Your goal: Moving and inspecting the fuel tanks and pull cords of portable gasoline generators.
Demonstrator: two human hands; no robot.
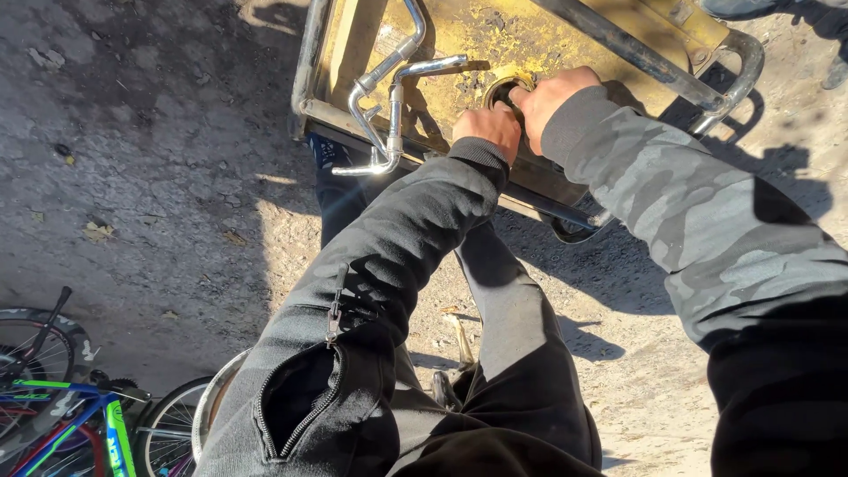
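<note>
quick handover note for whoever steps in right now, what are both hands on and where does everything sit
Left hand: closed into a fist, knuckles at the near edge of the round opening in the top of the yellow tank. What it grips is hidden.
Right hand: fingers curled onto the opening's rim from the far side; nothing visible in it.
The tank sits in a metal tube frame on bare dirt; bent chrome tubing lies across its near edge.
No cap is visible on the opening.
Inside the opening cannot be seen.
Bicycles lie at the lower left.
</note>
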